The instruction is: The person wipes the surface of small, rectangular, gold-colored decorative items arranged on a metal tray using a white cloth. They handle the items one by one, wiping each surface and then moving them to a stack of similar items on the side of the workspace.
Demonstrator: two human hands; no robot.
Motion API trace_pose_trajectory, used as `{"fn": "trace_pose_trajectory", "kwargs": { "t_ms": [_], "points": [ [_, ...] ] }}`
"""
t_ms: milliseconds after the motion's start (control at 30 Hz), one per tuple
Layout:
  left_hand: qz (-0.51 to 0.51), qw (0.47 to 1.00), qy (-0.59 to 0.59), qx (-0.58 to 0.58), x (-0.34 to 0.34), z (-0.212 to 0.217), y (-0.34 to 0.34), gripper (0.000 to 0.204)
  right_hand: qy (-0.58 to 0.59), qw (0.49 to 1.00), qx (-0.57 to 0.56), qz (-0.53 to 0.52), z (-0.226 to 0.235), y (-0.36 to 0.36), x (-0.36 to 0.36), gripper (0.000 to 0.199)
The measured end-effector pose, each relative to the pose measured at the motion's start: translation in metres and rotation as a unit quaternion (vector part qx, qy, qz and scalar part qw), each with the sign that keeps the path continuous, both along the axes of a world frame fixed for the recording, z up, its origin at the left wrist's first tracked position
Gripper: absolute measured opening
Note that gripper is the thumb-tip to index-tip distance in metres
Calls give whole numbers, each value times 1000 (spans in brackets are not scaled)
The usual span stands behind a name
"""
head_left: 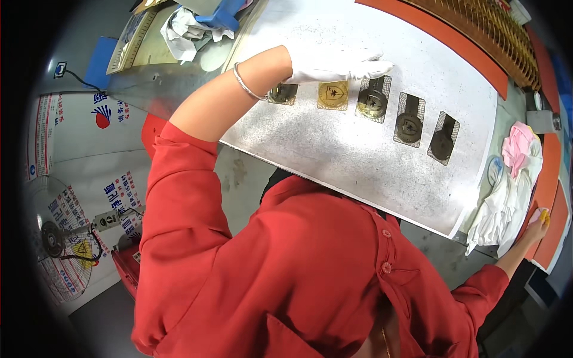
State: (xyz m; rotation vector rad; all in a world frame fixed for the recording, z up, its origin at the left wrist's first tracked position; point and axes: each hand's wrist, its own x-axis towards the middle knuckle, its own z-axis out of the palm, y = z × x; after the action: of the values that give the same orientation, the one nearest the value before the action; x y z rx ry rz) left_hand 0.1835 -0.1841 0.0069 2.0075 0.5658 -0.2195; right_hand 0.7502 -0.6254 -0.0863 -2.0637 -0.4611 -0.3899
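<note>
Worktop (322, 146) with a speckled white top, seen from above and bent by the wide lens, spreads in front of a person in a red shirt (298, 262). Five small plates, each a rectangle, at least four with a round emblem, lie in a slanting row from near the left edge toward the right edge. The first plate (284, 93) is dark and partly covered by the wrist; the second plate (332, 95) is gold; the third plate (373, 100) is dark with a golden disc; the fourth plate (410, 122) and fifth plate (444, 140) are dark, the fifth nearest the right edge. The left hand (337, 71), in a white glove, stretches over the first three, fingers close together, tips over the far end of the third; whether they grip anything underneath is hidden. A silver bracelet (248, 85) circles that forearm. The right hand (538, 228) reaches well past the right edge, touching something pink and yellow (541, 216); it is too small to tell whether its fingers are clamped. Just beyond the right edge lie crumpled white cloths (502, 209) and a pink cloth (516, 146). An orange-red strip (447, 39) borders the far edge, with a brown rack (486, 30) behind it.
</note>
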Motion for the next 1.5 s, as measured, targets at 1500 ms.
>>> {"fn": "trace_pose_trajectory", "kwargs": {
  "t_ms": [1500],
  "points": [
    [-48, 998, -28, -3, 44, 31, -42, 68, 10, 998, 49, 43, -13, -10, 19, 25]
  ]
}}
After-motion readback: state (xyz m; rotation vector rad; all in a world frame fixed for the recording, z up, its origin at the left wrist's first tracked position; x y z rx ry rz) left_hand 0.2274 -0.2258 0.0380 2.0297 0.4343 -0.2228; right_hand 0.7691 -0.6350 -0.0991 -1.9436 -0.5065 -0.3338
